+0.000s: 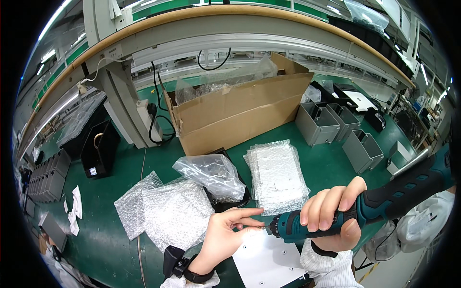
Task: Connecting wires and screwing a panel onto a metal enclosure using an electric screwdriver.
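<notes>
My right hand (331, 216) is wrapped round a teal and black cordless screwdriver (403, 197), its nose pointing left. My left hand (225, 233) is at the tool's tip, thumb and fingers pinched round something too small to make out. Below both hands lies a flat white panel (264, 269) with several small round marks, lit near the driver's tip. Just past my left hand stands a black tray (224, 206) of small parts, partly covered by a clear plastic bag (211, 173).
Bubble-wrap sheets (173, 211) lie left of the tray, and a bubble-wrap stack (278, 175) lies right of it. A long cardboard box (240, 115) stands behind. Grey housings (317, 126) stand at the back right. More grey housings (48, 175) and a black bin (99, 149) are at left.
</notes>
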`<state>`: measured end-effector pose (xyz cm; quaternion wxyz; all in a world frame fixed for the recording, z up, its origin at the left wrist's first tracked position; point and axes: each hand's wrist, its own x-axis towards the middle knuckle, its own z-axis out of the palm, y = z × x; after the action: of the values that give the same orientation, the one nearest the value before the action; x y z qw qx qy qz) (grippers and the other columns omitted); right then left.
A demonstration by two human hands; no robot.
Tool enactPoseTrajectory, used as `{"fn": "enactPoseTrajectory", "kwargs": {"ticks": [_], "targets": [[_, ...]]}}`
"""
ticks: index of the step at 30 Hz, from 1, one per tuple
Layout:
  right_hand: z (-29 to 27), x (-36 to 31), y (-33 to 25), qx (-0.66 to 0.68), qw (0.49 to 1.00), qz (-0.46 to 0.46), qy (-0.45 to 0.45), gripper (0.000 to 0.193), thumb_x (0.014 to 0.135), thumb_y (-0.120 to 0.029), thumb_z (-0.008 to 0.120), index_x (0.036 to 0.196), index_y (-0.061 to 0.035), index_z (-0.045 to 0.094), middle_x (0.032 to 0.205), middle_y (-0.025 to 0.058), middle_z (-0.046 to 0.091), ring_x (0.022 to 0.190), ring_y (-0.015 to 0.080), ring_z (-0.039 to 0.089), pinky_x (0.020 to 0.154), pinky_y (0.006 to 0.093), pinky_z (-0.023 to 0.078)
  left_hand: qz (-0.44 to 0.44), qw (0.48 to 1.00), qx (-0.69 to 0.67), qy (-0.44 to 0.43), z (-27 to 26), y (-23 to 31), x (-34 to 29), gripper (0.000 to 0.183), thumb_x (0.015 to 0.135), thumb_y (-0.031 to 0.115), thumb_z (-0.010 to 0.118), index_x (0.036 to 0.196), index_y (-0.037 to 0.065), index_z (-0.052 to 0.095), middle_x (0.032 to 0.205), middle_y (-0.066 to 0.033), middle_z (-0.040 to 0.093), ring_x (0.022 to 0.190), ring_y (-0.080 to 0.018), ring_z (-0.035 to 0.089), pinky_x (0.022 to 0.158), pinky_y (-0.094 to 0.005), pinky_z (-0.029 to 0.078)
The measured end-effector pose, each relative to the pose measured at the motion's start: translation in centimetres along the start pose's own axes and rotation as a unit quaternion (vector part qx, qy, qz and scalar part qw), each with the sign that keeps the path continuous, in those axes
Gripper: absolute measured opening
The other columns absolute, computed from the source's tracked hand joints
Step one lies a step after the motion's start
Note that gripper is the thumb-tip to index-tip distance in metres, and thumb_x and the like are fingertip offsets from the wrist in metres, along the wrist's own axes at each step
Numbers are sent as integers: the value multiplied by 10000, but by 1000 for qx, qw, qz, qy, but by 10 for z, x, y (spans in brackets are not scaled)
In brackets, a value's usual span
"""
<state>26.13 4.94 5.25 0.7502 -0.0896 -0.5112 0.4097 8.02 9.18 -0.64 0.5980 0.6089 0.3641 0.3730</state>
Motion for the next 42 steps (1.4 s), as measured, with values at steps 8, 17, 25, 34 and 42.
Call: {"fn": "enactPoseTrajectory", "kwargs": {"ticks": [8,17,25,34,42], "targets": [[2,-1,-4,21,1000,9,-7,345,805,-116,682,953,-23,385,692,135,568,636,230,582,665,401,519,119,987,105,10,4,-5,-2,277,649,41,765,915,2,696,822,-71,701,682,-76,545,605,-212,380],[-14,-3,-12,-165,980,113,0,300,714,49,668,916,-4,453,711,90,592,655,116,571,610,246,471,168,959,176,-147,31,-3,-2,315,803,-88,486,1100,13,518,1019,-156,617,849,-325,592,730,-351,480],[-28,-2,-6,-263,949,171,-25,265,770,-42,659,889,-36,423,669,84,545,631,169,578,620,312,489,114,967,177,-142,42,-10,1,352,808,-83,479,1142,17,431,989,-216,608,913,-375,591,748,-415,472],[-26,-3,-4,-255,949,175,-59,277,755,-12,666,895,-29,428,673,82,549,648,161,567,629,306,488,148,954,217,-145,41,-15,4,396,800,-60,494,1181,25,427,900,-195,598,860,-383,583,728,-411,467],[-24,-2,-4,-268,943,186,-72,272,741,5,669,879,-24,436,691,89,572,661,162,577,641,301,492,158,953,217,-142,41,-17,1,419,790,-63,498,1196,6,420,902,-210,593,834,-380,579,702,-404,466]]}}
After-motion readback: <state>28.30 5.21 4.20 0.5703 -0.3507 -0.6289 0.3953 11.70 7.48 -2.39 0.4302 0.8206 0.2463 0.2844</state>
